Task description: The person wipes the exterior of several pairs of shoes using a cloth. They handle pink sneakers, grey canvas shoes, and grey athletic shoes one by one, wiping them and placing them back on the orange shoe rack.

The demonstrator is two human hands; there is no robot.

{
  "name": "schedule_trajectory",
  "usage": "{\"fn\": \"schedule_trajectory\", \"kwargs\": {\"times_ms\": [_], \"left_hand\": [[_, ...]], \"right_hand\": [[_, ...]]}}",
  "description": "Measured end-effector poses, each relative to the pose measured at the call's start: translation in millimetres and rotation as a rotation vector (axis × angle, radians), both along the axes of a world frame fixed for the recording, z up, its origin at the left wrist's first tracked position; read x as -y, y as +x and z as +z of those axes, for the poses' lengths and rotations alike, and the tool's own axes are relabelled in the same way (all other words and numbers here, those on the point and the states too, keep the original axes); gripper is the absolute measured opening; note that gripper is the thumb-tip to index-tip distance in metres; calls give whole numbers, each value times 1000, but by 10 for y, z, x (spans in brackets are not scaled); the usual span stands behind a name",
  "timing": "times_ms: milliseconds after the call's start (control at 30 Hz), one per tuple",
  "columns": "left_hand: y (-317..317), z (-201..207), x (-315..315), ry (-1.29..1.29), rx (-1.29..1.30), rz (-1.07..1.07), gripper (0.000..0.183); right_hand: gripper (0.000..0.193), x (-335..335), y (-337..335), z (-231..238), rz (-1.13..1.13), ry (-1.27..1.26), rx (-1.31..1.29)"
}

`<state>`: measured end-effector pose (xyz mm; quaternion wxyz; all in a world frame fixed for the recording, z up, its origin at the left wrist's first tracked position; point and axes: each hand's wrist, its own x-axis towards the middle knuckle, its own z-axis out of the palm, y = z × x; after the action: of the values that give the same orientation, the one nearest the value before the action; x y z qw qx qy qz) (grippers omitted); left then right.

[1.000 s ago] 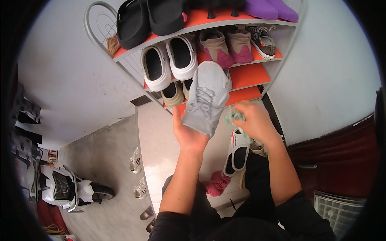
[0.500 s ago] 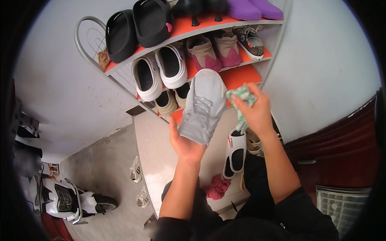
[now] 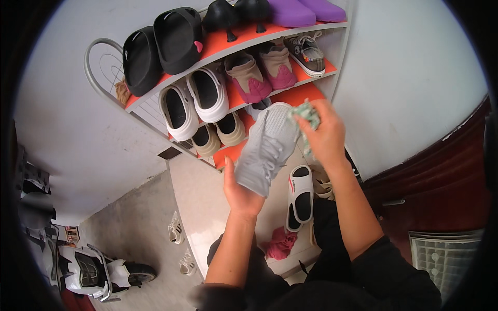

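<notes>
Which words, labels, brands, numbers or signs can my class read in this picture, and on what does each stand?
White slide shoe: small lettering along its left edge, too small to read surely, so not quoted.
Pale grey sneaker in the left hand: no lettering I can make out.
Green-and-white cloth in the right hand: pattern only, blurred.
Elsewhere: nothing legible.

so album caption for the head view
Left hand holds a grey sneaker, right hand a green and white cloth beside it, before a shoe rack.
</notes>
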<state>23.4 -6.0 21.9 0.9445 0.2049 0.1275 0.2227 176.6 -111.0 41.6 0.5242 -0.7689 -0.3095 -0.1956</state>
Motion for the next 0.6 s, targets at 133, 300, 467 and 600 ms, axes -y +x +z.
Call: {"fn": "schedule_trajectory", "kwargs": {"times_ms": [133,300,467,600], "left_hand": [[3,-5,24,24,27,-50,72],[-44,-46,-8,52,-54,-117,77],[73,-398,168,1385,-313,-23,54],[152,-728,335,1721,-580,-178,37]], "right_hand": [[33,123,182,-10,217,312,-384],[50,143,41,37,103,-216,-316],[48,401,267,-26,-32,-226,-307],[44,533,281,-57,-92,-467,-301]]}}
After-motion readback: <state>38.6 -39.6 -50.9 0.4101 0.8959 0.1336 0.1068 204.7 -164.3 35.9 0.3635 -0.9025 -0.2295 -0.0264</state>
